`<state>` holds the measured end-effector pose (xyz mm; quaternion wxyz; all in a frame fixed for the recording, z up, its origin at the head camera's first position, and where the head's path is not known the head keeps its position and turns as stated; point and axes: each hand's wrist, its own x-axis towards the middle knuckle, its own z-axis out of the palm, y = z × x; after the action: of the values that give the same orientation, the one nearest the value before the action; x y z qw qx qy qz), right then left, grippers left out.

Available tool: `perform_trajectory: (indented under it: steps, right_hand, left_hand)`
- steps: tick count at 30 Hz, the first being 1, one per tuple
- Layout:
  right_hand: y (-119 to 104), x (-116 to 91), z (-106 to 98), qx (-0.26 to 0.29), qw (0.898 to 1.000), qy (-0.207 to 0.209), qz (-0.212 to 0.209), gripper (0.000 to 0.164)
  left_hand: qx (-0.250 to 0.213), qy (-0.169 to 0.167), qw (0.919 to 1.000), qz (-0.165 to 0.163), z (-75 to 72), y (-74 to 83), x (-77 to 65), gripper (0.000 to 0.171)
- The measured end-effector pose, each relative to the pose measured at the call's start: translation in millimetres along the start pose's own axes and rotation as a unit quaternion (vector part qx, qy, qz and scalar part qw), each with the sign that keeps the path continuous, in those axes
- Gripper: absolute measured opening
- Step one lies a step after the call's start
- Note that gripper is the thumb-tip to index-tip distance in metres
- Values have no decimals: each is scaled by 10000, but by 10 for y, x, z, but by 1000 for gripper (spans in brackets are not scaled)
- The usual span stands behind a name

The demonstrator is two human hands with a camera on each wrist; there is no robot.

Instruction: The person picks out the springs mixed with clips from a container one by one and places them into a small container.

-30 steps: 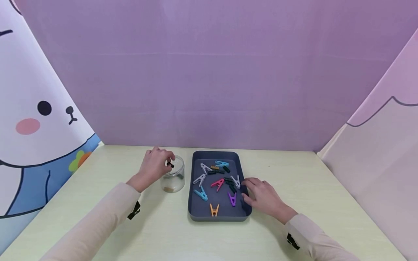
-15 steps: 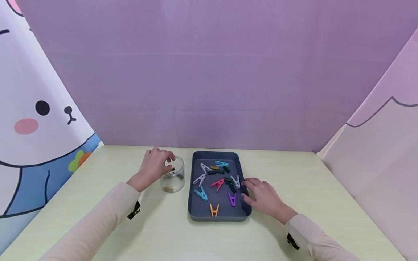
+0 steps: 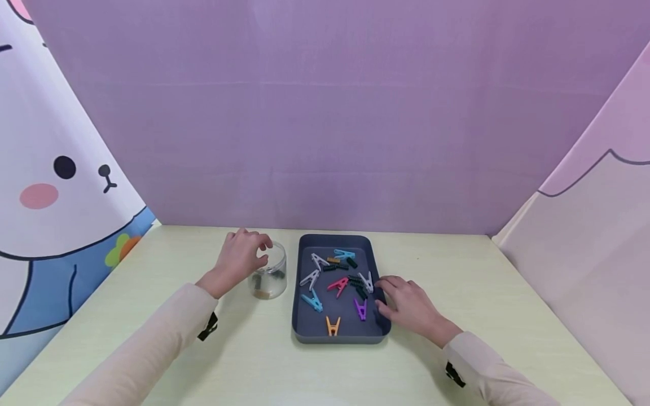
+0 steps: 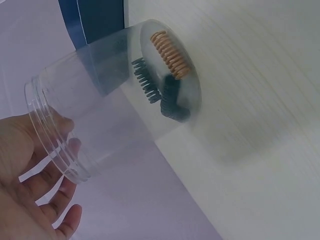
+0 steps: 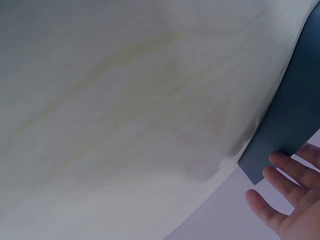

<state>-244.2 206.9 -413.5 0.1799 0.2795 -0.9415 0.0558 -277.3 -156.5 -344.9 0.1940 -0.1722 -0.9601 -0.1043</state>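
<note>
My left hand point(image 3: 238, 260) hovers at the mouth of a clear jar point(image 3: 269, 282), fingers loosely bent and holding nothing. In the left wrist view, two dark green ribbed pieces point(image 4: 147, 80) and an orange ribbed piece point(image 4: 170, 54), all coil-like, lie at the jar's bottom. My right hand point(image 3: 408, 307) rests at the right rim of a dark grey tray point(image 3: 317, 332), fingers relaxed. On the tray are several clips in white, blue, red, purple and orange, such as the purple clip point(image 3: 360, 310). Among them lie dark green coil pieces point(image 3: 355, 280) and a yellowish coil piece point(image 3: 333, 260).
The jar stands to the left of the tray on a pale wooden table point(image 3: 254, 361). A purple cloth backdrop point(image 3: 325, 124) rises behind the table's far edge. Printed panels flank both sides, the left panel point(image 3: 56, 225) showing a cartoon animal.
One second ago my left hand pinched a dark coil piece above the jar. It was let go and dropped into the jar. The right hand and tray have stayed in place.
</note>
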Motion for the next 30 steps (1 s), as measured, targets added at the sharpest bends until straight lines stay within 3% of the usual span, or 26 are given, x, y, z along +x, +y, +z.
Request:
perform_trajectory:
  steps: [17, 23, 30]
  right_hand:
    - [9, 17, 22, -37, 10000, -47, 23, 37]
    - [-1, 19, 8, -29, 10000, -68, 50, 37]
    - [-7, 21, 4, -40, 10000, -71, 54, 37]
  left_hand:
    - [-231, 197, 9993, 225, -3, 204, 165, 19]
    - [-301, 35, 9991, 288, 38, 352, 204, 20]
    - [-217, -381, 9989, 160, 134, 543, 241, 22]
